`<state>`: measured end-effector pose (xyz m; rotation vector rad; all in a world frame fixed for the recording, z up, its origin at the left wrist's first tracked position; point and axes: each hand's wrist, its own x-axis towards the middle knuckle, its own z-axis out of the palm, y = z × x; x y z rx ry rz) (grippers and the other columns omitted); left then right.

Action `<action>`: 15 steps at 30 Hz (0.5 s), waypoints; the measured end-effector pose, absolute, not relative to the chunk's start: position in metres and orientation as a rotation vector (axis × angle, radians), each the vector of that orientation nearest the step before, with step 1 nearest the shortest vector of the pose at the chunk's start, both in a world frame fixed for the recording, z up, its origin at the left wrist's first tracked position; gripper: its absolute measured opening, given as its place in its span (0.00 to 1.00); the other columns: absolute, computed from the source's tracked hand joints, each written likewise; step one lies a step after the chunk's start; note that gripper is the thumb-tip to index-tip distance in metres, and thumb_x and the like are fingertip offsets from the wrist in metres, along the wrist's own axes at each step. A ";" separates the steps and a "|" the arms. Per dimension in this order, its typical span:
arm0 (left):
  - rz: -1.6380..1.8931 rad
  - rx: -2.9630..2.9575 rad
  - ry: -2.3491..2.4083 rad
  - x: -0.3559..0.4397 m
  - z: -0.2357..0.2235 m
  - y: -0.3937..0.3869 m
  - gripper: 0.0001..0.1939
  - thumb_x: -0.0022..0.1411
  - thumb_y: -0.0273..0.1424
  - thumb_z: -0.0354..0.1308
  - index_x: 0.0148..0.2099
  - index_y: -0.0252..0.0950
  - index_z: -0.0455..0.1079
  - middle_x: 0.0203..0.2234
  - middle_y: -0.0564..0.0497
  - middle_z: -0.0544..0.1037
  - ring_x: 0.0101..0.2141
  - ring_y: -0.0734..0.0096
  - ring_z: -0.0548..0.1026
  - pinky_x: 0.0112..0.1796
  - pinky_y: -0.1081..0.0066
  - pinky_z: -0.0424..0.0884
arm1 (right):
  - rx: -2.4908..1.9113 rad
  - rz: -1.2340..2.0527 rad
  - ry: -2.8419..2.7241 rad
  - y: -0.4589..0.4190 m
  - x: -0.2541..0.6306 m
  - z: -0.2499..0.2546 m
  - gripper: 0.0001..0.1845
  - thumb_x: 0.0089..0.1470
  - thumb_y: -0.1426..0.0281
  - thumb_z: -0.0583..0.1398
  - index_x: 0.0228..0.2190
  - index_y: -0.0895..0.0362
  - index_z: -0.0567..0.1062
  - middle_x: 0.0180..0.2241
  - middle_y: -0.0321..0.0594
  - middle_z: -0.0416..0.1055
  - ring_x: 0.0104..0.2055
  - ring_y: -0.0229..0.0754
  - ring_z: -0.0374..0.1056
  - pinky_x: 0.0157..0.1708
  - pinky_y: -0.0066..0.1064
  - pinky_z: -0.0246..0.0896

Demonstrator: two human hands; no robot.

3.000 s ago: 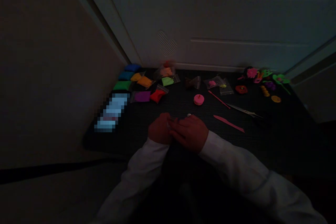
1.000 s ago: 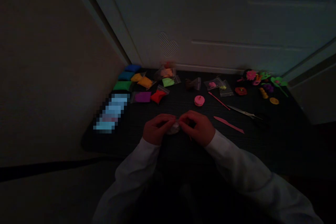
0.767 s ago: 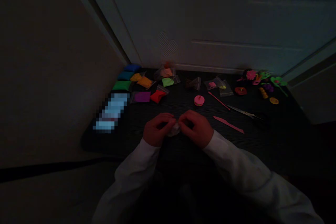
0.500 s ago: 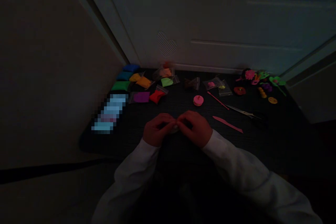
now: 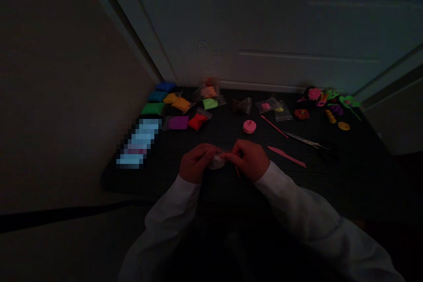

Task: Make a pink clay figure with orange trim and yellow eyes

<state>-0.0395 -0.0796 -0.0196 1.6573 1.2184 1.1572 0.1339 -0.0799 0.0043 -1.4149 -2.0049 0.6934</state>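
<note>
A small clear plastic bag with something whitish in it (image 5: 217, 161) is between my two hands near the table's front edge. My left hand (image 5: 194, 164) pinches its left side between thumb and fingers. On the other side, the closed fingers of my right hand (image 5: 251, 159) press at its top edge, the thumb lying along it. Beyond them sits a round pink clay piece (image 5: 249, 127) with a lighter layer at its middle. To the right of my right hand lie a pink plastic knife (image 5: 287, 157), a thin pink modelling stick (image 5: 274, 126) and metal scissors (image 5: 306, 141).
Bags of coloured clay, among them purple (image 5: 178, 122), red (image 5: 198, 121) and green (image 5: 153, 108), line the left and back of the dark table (image 5: 158, 172). A blurred-out phone (image 5: 139, 143) lies at left. Small clay figures (image 5: 314, 94) stand back right, before a white door (image 5: 280, 26).
My hands drew apart from overlapping to side by side, and the bag came into sight between them. Over the last half second my right thumb shifted along the bag, showing more of it.
</note>
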 end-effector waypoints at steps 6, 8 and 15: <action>1.209 1.533 1.443 -0.032 -0.012 -0.082 0.10 0.53 0.33 0.52 0.30 0.35 0.72 0.27 0.52 0.75 0.29 0.74 0.71 0.33 0.74 0.67 | -1.283 0.862 -1.997 -0.077 0.140 0.006 0.09 0.48 0.63 0.56 0.26 0.57 0.70 0.24 0.33 0.66 0.27 0.32 0.60 0.26 0.24 0.53; 1.233 1.515 1.459 -0.032 -0.012 -0.082 0.09 0.52 0.33 0.53 0.29 0.35 0.72 0.26 0.53 0.75 0.28 0.74 0.71 0.33 0.74 0.67 | -1.283 0.878 -1.999 -0.076 0.140 0.005 0.09 0.49 0.65 0.55 0.27 0.57 0.70 0.25 0.33 0.67 0.27 0.32 0.61 0.26 0.24 0.53; 1.314 1.524 1.360 -0.036 -0.014 -0.079 0.04 0.46 0.30 0.58 0.26 0.35 0.71 0.25 0.53 0.74 0.28 0.75 0.71 0.32 0.75 0.67 | -1.303 0.836 -1.952 -0.078 0.139 0.006 0.07 0.50 0.68 0.53 0.29 0.58 0.69 0.25 0.34 0.66 0.27 0.32 0.61 0.27 0.25 0.55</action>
